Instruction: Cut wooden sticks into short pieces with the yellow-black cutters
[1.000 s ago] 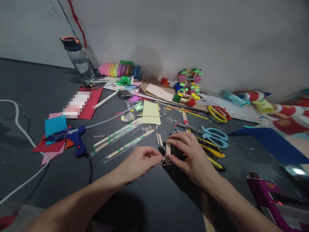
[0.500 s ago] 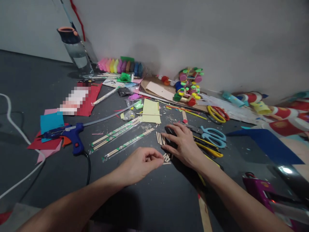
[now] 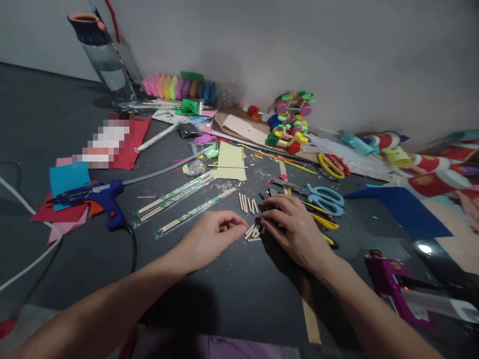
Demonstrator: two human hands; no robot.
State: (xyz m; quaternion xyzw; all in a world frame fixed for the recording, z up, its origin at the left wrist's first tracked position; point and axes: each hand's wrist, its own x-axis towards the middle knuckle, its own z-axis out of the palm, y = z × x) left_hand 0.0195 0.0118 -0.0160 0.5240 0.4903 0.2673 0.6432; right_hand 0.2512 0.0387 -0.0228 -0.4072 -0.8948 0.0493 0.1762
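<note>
Short cut wooden sticks lie in two groups: a neat upright row (image 3: 247, 203) and a loose pile (image 3: 253, 232) nearer me. My left hand (image 3: 215, 234) is closed, thumb and forefinger together at the left edge of the loose pile; whatever they may hold is hidden. To the right, my right hand (image 3: 297, 227) has bent fingers with gaps between them, hovering over or touching the table beside the sticks. Its palm is turned down, so its underside is hidden. Yellow-and-black cutters (image 3: 325, 221) and blue-handled scissors (image 3: 325, 199) lie just beyond it.
Packaged chopsticks (image 3: 196, 212) and a blue glue gun (image 3: 110, 202) with its cable lie left. A water bottle (image 3: 108, 70) stands at the back. Coloured clay (image 3: 179, 88), small wheeled models (image 3: 292, 122) and paper cups (image 3: 432, 184) line the wall. A purple device (image 3: 392, 284) sits right.
My right hand has drawn its fingers in and moved off the row, so more of those sticks show. The left hand stays closed by the loose pile. The view has shifted slightly.
</note>
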